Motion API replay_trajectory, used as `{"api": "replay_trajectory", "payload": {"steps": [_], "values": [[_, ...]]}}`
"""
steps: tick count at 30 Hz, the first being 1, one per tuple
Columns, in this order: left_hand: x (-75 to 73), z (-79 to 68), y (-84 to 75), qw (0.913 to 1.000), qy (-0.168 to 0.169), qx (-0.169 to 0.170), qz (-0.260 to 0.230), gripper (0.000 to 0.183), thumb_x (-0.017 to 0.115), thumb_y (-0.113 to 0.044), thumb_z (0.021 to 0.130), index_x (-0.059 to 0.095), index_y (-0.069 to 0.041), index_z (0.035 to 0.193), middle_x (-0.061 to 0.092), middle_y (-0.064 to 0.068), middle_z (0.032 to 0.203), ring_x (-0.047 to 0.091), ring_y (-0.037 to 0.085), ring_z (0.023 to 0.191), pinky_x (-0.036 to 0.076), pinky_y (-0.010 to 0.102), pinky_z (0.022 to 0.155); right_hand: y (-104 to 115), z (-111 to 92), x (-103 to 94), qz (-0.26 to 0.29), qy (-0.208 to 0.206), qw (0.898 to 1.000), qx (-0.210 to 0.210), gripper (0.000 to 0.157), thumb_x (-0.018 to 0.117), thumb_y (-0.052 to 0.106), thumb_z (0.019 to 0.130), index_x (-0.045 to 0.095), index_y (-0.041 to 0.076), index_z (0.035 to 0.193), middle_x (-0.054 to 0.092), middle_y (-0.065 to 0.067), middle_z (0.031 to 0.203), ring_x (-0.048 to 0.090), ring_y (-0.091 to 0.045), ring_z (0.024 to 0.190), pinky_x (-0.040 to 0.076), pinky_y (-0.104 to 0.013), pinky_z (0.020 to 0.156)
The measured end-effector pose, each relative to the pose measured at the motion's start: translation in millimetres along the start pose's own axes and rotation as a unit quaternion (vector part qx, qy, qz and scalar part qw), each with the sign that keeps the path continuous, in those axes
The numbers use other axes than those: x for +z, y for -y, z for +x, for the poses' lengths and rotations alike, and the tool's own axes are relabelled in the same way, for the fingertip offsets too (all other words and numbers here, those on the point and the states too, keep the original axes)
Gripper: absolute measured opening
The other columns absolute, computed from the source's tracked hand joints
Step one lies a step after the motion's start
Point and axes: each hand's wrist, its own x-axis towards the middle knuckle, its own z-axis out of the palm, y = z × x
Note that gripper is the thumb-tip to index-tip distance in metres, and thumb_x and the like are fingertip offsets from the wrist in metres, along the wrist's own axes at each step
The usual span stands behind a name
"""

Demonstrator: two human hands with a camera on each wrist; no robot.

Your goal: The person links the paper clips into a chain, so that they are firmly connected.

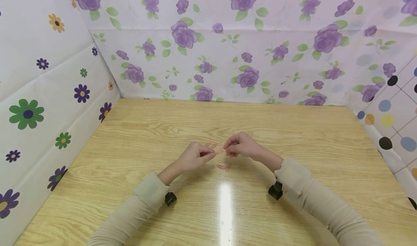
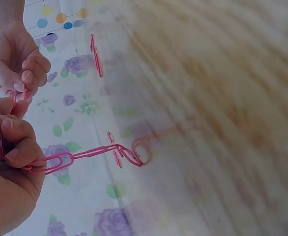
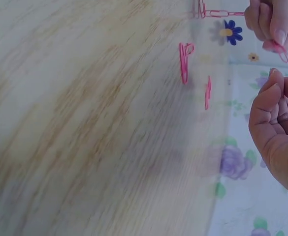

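My left hand (image 1: 194,156) pinches a pink paper clip (image 3: 283,54) between thumb and fingers. From the same hand a chain of linked pink paper clips (image 2: 88,154) runs down to the wooden table. Facing it at close range, my right hand (image 1: 242,145) pinches another pink clip (image 2: 25,92) at its fingertips; in the right wrist view that clip is hidden behind the fingers. More paper clips (image 1: 220,166) lie on the near side of the hands, and others (image 1: 214,145) show just beyond the left fingers.
The wood-grain table (image 1: 146,130) reaches back to a wall cloth with purple flowers (image 1: 184,34). A cloth with coloured flowers (image 1: 26,113) hangs at the left, one with dots (image 1: 387,120) at the right. Black wrist cameras (image 1: 276,190) sit under both cuffs.
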Motion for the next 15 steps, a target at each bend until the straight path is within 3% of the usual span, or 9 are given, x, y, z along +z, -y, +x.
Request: {"api": "replay_trajectory", "payload": {"steps": [5,9,15], "values": [[0.9,0.5,-2.1,0.9999,-0.004,0.002,0.015,0.015,0.057,-0.003,0.087,0.070,0.004,0.084,0.057,0.005,0.059,0.037,0.000,0.048,0.033,0.016,0.046,4.2,-0.4,2.7,0.009,0.008,1.000,-0.001,0.014,0.054,-0.001,0.086,0.062,-0.010,0.094,0.065,-0.011,0.074,0.060,-0.040,0.076,0.049,-0.050,0.070],[1.5,0.6,-2.8,0.9995,-0.011,0.017,0.026,0.015,0.057,-0.003,0.087,0.069,0.003,0.081,0.052,-0.002,0.056,0.036,0.000,0.047,0.032,0.016,0.045,5.0,-0.2,2.9,0.016,0.014,1.000,-0.005,0.015,0.055,0.000,0.085,0.062,-0.010,0.095,0.065,-0.015,0.076,0.061,-0.036,0.073,0.050,-0.048,0.069],[1.2,-0.7,-3.6,0.9977,-0.024,0.043,0.046,0.015,0.057,-0.001,0.086,0.069,0.003,0.079,0.054,-0.002,0.057,0.036,-0.001,0.047,0.033,0.015,0.045,3.5,0.2,2.7,0.028,0.021,0.999,-0.002,0.015,0.055,0.000,0.085,0.062,-0.009,0.094,0.065,-0.015,0.076,0.061,-0.034,0.071,0.051,-0.045,0.067]]}}
